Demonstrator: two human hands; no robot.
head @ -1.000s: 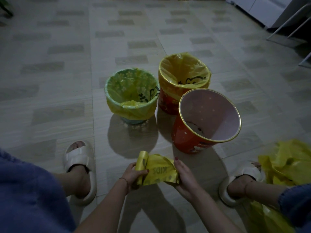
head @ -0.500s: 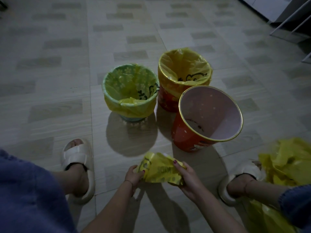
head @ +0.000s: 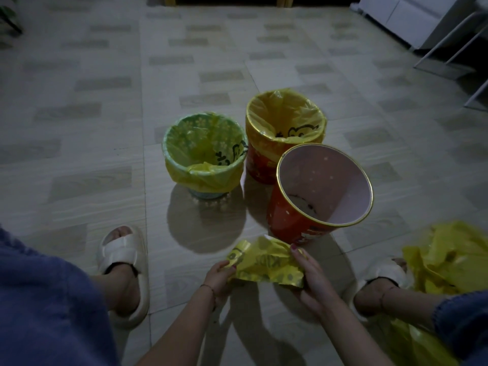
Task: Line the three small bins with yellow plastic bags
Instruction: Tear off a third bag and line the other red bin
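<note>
**Bag in both hands, one bin unlined**

You are holding a crumpled yellow bag (head: 266,264) low over the floor (head: 79,128), your left hand (head: 219,276) pinching its left edge and your right hand (head: 311,278) gripping its right. Just beyond it the red bin (head: 285,220) is standing bare, while the green bin (head: 204,154) and far bin (head: 284,136) are wearing liners.

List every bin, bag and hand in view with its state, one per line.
green bin: upright, lined with a yellow bag
far red bin: upright, lined
near red bin: tilted, unlined
yellow bag: crumpled, not yet opened, held between both hands
left hand: pinching the bag's left end
right hand: holding the bag's right end
loose yellow bags: heaped on the floor at right
</note>
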